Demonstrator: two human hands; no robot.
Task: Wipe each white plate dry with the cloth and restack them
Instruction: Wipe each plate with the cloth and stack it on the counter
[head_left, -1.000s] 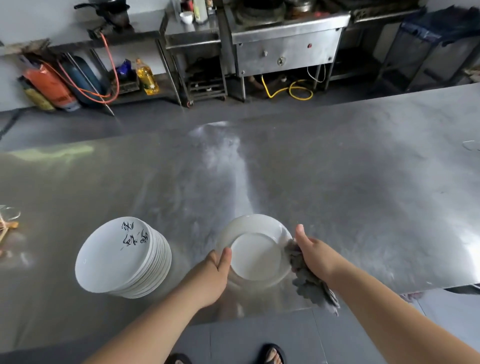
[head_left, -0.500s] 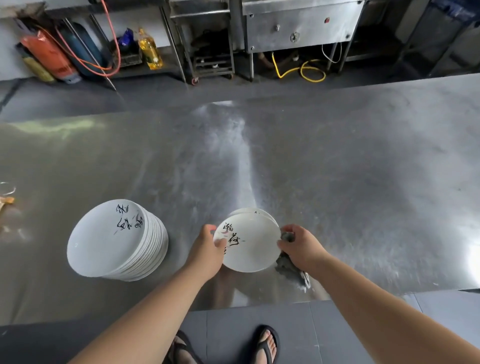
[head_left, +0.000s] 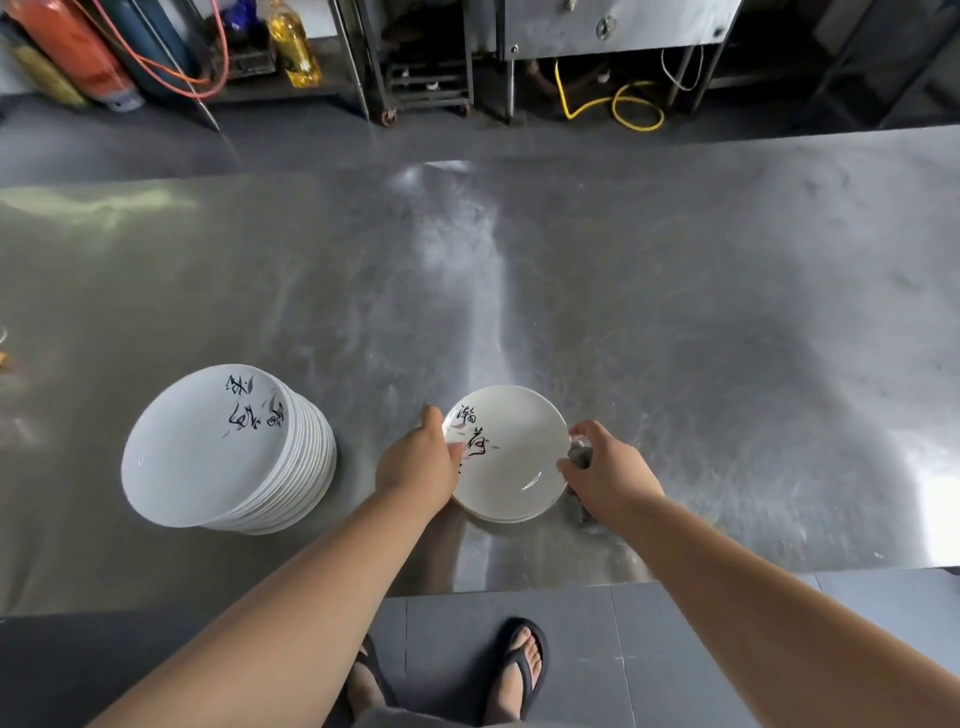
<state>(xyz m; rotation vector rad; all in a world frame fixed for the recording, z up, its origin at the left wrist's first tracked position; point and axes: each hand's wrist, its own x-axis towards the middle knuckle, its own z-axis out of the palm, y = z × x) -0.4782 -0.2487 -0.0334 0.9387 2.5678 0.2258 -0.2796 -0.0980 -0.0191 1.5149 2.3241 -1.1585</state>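
A white plate (head_left: 511, 457) with black brush writing lies face up near the table's front edge, on top of at least one more plate whose rim shows beneath it. My left hand (head_left: 418, 465) grips its left rim, thumb over the edge. My right hand (head_left: 605, 470) is at the right rim, fingers curled round a dark grey cloth (head_left: 579, 457) that is mostly hidden under the hand. A tall stack of white plates (head_left: 228, 447) with the same writing stands to the left, leaning slightly.
The steel table (head_left: 675, 338) stretches wide to the right and back. Its front edge runs just below the plates, with my sandalled feet (head_left: 519, 670) on the floor beneath. Gas cylinders (head_left: 67, 52), an oil bottle (head_left: 293, 47) and steel shelving stand beyond the far edge.
The plate was turned over from underside up to written face up. It now lies flat on the small pile, and both hands stay at its rims.
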